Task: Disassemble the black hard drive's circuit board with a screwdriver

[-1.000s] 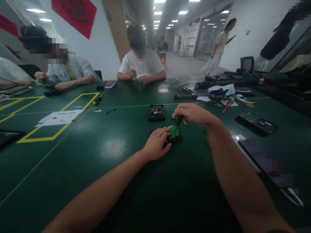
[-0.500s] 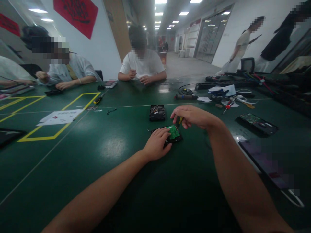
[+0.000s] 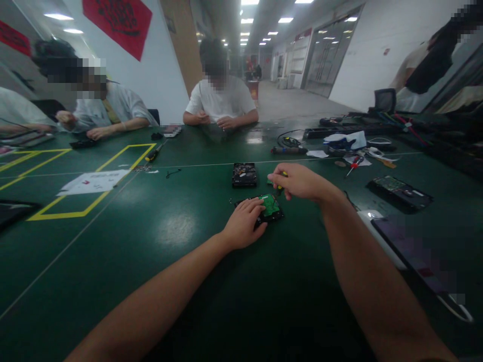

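A black drive with a green circuit board (image 3: 270,205) lies on the green table (image 3: 181,281). My left hand (image 3: 245,221) rests on its left side, fingers laid flat over the board's edge. Above the board's right part, my right hand (image 3: 296,181) grips a small yellow and black screwdriver (image 3: 279,190), whose tip points down at the board. Whether the tip touches a screw is too small to tell. Just beyond, a second black drive (image 3: 244,175) lies apart from my hands, and a small green piece shows beside my right fingertips.
At the right lie another drive (image 3: 399,193), a tablet-like device (image 3: 411,251), a red screwdriver (image 3: 353,165) and cables. Paper (image 3: 94,182) and a yellow screwdriver (image 3: 154,153) are at the left. People sit across the table.
My right hand has turned slightly around the screwdriver, and its forearm has shifted a little. My left hand is unmoved. A walking person in the background has moved right, behind another person.
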Available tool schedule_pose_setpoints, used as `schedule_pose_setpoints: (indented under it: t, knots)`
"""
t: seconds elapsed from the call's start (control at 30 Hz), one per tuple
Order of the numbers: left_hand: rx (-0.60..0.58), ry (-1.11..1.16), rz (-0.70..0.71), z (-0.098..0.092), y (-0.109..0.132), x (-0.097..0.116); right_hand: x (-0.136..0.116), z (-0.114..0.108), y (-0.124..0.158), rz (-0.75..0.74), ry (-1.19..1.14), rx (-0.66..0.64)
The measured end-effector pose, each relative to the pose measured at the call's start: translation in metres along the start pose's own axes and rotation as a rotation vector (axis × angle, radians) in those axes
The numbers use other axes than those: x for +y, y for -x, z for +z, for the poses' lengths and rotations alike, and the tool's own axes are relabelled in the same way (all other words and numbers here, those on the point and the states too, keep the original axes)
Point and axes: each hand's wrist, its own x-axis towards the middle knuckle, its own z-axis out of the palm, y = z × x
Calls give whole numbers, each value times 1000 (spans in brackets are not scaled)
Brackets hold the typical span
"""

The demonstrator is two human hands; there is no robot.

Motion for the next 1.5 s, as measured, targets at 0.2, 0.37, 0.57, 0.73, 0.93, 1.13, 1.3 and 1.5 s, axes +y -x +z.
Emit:
schedule_pose_setpoints:
  t: [0.2,0.37,0.57,0.73,0.93,1.13,1.3,1.5]
  knots:
    - [-5,-15,4,0,0,-1,-9,0,7,87,435,105]
    - [-9,-12,0,1,0,-1,-15,5,6,137,504,148]
    - [0,11,3,1,1,-1,-11,0,7,-30,383,81]
    - [-14,12,-7,-1,0,0,-9,-5,14,-193,409,26]
    - [-10,7,0,0,0,0,-17,2,15,-161,434,9]
    - [-4,-1,3,0,1,-1,-19,5,17,103,440,130]
    - [-10,10,3,0,0,-1,-20,1,18,-51,489,42]
    - [-3,-2,2,0,0,-1,-22,3,19,-50,523,40]
